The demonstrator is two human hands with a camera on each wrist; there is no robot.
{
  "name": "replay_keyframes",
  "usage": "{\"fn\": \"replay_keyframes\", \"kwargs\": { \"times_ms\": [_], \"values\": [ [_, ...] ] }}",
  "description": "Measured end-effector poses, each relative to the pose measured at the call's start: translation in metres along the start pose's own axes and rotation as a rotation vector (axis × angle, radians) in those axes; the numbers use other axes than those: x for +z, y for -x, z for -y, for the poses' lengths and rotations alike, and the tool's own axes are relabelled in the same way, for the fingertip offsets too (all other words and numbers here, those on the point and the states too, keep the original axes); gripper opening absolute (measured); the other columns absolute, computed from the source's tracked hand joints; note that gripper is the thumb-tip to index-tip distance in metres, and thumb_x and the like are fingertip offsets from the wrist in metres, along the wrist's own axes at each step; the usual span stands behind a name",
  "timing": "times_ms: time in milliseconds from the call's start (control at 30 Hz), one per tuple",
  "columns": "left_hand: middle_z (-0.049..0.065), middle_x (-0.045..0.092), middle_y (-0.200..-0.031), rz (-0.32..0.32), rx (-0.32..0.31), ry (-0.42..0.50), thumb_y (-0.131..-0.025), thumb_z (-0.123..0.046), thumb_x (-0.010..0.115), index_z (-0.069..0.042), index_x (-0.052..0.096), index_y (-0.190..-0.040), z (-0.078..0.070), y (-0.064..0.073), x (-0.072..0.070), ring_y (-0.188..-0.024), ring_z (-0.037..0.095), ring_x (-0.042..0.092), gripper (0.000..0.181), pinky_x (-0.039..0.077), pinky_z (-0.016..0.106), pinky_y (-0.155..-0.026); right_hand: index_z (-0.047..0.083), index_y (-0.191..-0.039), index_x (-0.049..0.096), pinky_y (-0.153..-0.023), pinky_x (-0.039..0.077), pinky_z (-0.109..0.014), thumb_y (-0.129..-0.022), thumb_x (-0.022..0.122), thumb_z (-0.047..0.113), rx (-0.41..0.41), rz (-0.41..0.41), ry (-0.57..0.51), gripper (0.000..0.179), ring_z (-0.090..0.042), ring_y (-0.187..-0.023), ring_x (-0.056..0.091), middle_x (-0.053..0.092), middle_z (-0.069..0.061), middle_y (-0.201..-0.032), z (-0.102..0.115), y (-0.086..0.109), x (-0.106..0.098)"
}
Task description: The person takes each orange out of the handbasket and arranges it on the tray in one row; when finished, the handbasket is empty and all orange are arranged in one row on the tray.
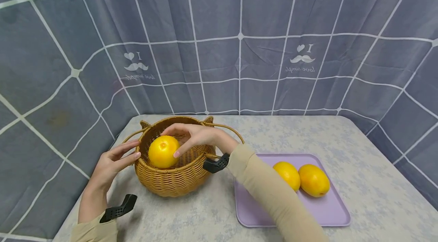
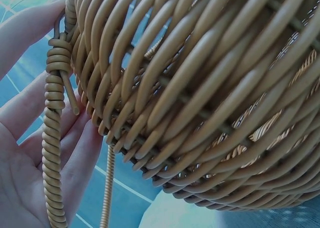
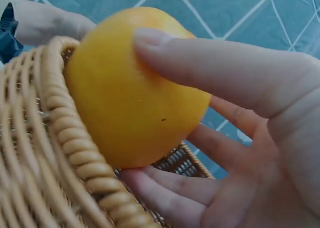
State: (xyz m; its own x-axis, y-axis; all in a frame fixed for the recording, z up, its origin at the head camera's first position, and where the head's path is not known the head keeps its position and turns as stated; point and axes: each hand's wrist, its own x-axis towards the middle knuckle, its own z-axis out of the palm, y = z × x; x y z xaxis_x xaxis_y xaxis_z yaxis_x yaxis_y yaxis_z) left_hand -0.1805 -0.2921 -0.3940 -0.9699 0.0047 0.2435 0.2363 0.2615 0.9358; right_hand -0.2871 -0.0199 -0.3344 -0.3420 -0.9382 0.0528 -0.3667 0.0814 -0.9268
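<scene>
A round yellow-orange orange (image 1: pixel 163 152) is at the mouth of a woven wicker basket (image 1: pixel 174 185), near its left front rim. My right hand (image 1: pixel 196 137) holds it from the right; in the right wrist view the thumb (image 3: pixel 165 57) presses on the near side of the orange (image 3: pixel 135 102), with fingers on its other side. My left hand (image 1: pixel 111 166) rests against the basket's left rim, its fingers fairly straight. In the left wrist view the fingertips touch the wickerwork (image 2: pixel 165 97), and a wrapped handle (image 2: pixel 52 138) hangs across the palm.
To the right, a purple tray (image 1: pixel 328 215) carries two more oranges (image 1: pixel 314 180), partly behind my right forearm. The basket's right handle (image 1: pixel 230 128) sticks out beside my right wrist. A blue-grey checked curtain (image 1: pixel 219 63) stands behind the pale patterned table (image 1: pixel 273 132).
</scene>
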Motion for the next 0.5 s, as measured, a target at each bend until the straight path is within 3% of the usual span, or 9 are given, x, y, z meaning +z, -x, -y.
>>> {"fn": "replay_keyframes", "kwargs": {
  "times_ms": [233,500],
  "values": [
    [-0.02,0.058,-0.116,0.002,0.027,0.032,-0.089,-0.01,0.066,-0.006,0.057,-0.13,0.002,-0.001,-0.001,-0.115,-0.005,0.041,0.042,0.046,0.013,-0.079,0.009,-0.139,0.038,-0.092,0.047,-0.034,-0.081,0.07,-0.002,-0.008,-0.077,-0.07,0.067,-0.018,-0.114,0.054,0.038,-0.005,-0.141,0.009,0.026,-0.001],
    [-0.017,0.057,-0.118,0.015,0.035,0.068,-0.089,-0.009,0.065,-0.009,0.059,-0.129,0.002,-0.001,0.0,-0.116,-0.005,0.041,0.04,0.045,0.012,-0.08,0.015,-0.14,0.038,-0.089,0.049,-0.038,-0.082,0.071,0.002,-0.017,-0.291,-0.075,0.068,-0.024,-0.111,0.057,0.04,-0.006,-0.139,0.013,0.062,-0.003]
  ]
}}
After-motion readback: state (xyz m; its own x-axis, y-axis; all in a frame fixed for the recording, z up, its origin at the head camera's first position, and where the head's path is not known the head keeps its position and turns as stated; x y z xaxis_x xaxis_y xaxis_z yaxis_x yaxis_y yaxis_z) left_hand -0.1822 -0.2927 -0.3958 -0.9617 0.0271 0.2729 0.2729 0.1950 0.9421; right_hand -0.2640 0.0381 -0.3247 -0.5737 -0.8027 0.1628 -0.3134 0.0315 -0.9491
